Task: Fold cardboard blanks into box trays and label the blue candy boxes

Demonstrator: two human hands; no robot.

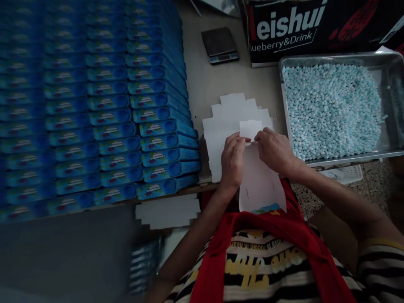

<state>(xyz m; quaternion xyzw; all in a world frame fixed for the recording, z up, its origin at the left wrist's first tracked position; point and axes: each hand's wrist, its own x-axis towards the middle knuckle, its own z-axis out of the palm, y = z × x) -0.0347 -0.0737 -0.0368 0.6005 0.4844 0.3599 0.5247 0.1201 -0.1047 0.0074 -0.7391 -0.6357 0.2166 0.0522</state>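
Observation:
A white die-cut cardboard sheet (260,176) is pinched between both my hands, its near end against the red apron (246,216). My left hand (232,159) is closed on its left edge, near a crease below the upper flap. On the right edge at about the same height, my right hand (274,150) is closed too, thumb and forefinger at the crease. The flap stands up a little past my fingertips. Under and beyond my hands, more white cut-out cardboard sheets (217,122) lie flat on the table.
Rows of blue printed boxes (167,126) are stacked at the left. A metal tray (334,161) of small pale-blue pieces (331,113) sits at the right. A small digital scale (220,44) and a black printed carton (290,29) are at the back. More white cardboard (168,210) lies below the table edge.

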